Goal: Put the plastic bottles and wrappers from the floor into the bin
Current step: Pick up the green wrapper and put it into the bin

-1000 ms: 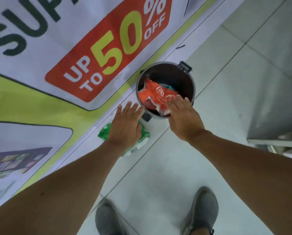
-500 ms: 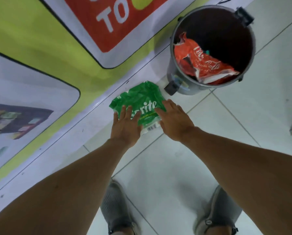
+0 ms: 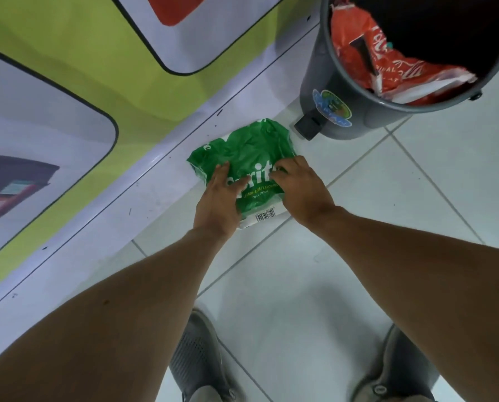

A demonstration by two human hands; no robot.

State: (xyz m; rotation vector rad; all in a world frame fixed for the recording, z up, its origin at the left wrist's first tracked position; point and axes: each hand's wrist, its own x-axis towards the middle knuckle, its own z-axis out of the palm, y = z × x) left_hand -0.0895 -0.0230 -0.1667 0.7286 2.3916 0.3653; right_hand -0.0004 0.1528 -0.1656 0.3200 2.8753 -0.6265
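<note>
Head view: the scene was seen from above, looking down past two bare forearms to a tiled floor (image 3: 416, 198). Just above the centre of the frame a crumpled green wrapper (image 3: 251, 149) lay flat on the floor, touching the edge of a printed banner (image 3: 68, 68) that filled the upper left. Both hands had been brought down onto it. Half a second earlier they had been poised at its near edge with fingers only reaching it; a second earlier the right hand had been up at the bin mouth. Now the left hand (image 3: 218, 201) was laid over the wrapper's left side, fingers spread and pressed on the plastic, and the right hand (image 3: 302, 190) was set on its right side with fingertips curled into the folds. The grip of each hand was judged only half closed: pinching had begun, but the wrapper was not yet lifted.

In the upper right stood the grey bin (image 3: 323, 91), open, with a red wrapper (image 3: 387, 68) already inside. The green wrapper lay near the bin's foot pedal (image 3: 307, 127), not touching it.

The change was judged to mean the red item was done and the green one was being gathered for a short lift up and to the right. No bottles could be seen. Two grey shoes (image 3: 196, 361) showed at the bottom edge.
</note>
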